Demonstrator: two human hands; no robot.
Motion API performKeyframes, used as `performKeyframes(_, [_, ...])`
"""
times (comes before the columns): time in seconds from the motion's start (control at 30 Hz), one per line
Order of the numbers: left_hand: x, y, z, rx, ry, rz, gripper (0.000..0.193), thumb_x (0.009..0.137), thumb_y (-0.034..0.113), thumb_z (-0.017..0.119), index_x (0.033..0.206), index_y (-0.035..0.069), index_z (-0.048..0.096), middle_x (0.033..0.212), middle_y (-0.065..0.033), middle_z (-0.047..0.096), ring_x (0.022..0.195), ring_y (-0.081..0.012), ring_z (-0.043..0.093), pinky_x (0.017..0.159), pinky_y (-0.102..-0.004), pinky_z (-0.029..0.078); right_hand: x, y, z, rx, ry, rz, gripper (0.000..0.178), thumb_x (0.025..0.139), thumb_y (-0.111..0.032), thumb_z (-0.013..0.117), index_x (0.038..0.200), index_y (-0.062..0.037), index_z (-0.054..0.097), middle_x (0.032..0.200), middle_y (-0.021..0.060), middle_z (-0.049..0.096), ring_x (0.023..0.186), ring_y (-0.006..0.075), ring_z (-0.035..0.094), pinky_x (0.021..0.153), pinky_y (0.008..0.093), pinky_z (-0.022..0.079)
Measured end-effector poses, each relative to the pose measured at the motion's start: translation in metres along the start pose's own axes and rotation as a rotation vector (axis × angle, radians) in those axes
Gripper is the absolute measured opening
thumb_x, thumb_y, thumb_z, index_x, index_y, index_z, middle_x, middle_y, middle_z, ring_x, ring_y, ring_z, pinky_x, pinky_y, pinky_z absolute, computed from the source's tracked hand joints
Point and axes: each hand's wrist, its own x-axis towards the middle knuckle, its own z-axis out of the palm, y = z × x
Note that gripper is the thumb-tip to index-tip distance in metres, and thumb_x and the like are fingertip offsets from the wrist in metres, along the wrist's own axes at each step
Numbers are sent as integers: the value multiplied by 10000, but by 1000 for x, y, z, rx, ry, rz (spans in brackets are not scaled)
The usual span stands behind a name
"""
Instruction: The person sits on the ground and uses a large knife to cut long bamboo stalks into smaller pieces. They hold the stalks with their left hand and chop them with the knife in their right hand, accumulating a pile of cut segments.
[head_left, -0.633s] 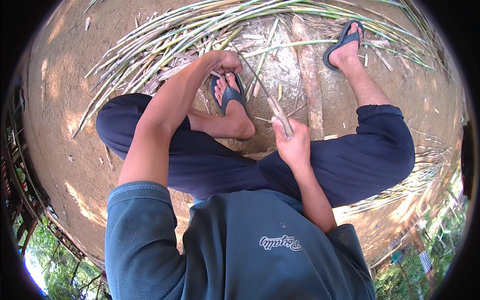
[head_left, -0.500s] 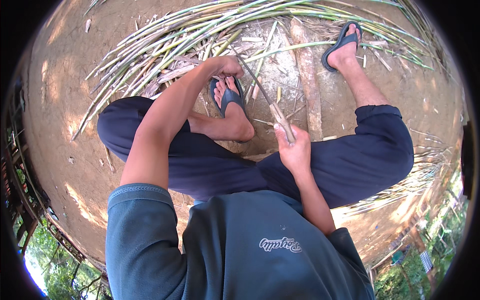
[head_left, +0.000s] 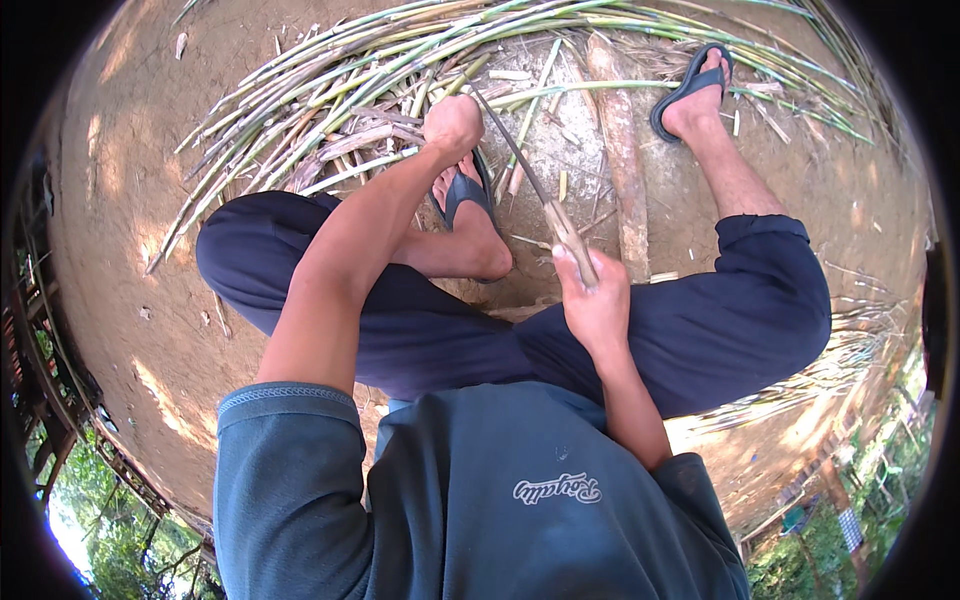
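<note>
the right hand (head_left: 596,300) grips the knife (head_left: 531,178) by its wooden handle (head_left: 565,228), tip near the left hand (head_left: 454,123), which is curled closed, any contents hidden. caution: a slipped grip could cut that hand or the left foot (head_left: 478,234).

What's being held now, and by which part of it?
The right hand grips a bladed tool by its wooden handle; whether the curled left hand holds anything can't be told.
</note>
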Motion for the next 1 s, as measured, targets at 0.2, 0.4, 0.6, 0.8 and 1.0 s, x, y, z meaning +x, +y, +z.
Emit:
performKeyframes(0.2, [9,-2,-6,-52,-115,-36,258,759,125,611,928,-43,708,991,-259,680,941,-393,673,833,-435,540,-19,5,-6,73,4,32,291,889,-211,670,739,26,592,515,142,483,431,197,439,469,368,370])
performKeyframes(0.4, [19,-4,-4,1,-178,-19,275,770,114,598,976,-32,705,1058,-246,673,1006,-371,663,863,-425,532,-16,-2,-10,52,-20,32,263,882,-191,669,753,28,603,516,150,492,422,198,457,462,368,369])
performKeyframes(0.6, [15,3,-9,-16,-177,-24,261,754,117,598,931,-35,714,1029,-244,681,992,-370,668,848,-413,540,-10,9,-18,98,-33,77,245,886,-179,667,764,27,619,519,113,489,467,124,410,470,353,362])
performKeyframes(0.8, [16,0,-9,-31,-158,-46,295,755,135,606,972,-40,702,1017,-262,676,978,-385,668,853,-428,535,-13,6,-23,91,-46,83,279,898,-228,665,782,23,622,519,85,472,493,109,403,479,338,354])
performKeyframes(1.0, [18,-3,-3,-38,-170,18,314,749,173,617,954,-52,695,989,-285,671,948,-397,671,847,-446,535,3,13,-15,78,-59,102,264,894,-230,672,795,13,644,515,71,456,492,106,376,466,338,337])
